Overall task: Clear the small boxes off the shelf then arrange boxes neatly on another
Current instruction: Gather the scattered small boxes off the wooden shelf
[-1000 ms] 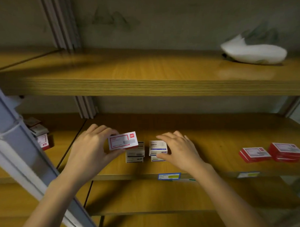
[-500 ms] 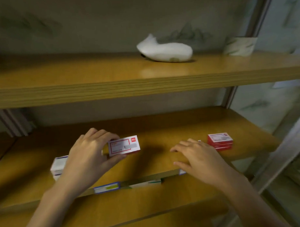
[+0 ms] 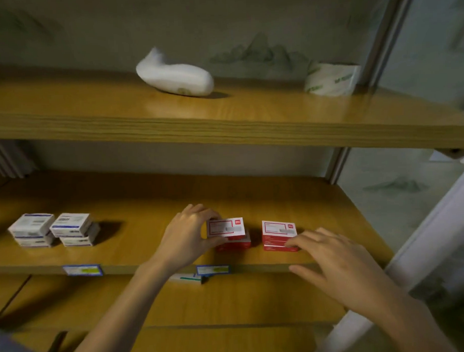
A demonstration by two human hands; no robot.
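My left hand [image 3: 187, 236] grips a small red-and-white box [image 3: 225, 228] and holds it on top of another red box [image 3: 234, 244] on the middle wooden shelf [image 3: 138, 247]. Just to the right stands a stack of red boxes [image 3: 279, 236]. My right hand [image 3: 339, 264] is spread with fingers apart, its fingertips touching the stack's front right corner. At the far left of the same shelf sit two short stacks of white-and-blue boxes [image 3: 54, 229].
The upper shelf [image 3: 224, 128] carries a white lumpy object [image 3: 174, 75] and a white roll with green print [image 3: 331, 79]. Blue-edged labels [image 3: 213, 269] are fixed to the middle shelf's front edge. A lower shelf [image 3: 230, 302] lies below. A metal upright [image 3: 335, 167] bounds the right side.
The view and both hands have shifted right along the shelf. My left hand has carried the red-and-white box from beside the white-and-blue stacks onto a red box; my right hand reached the red stack.
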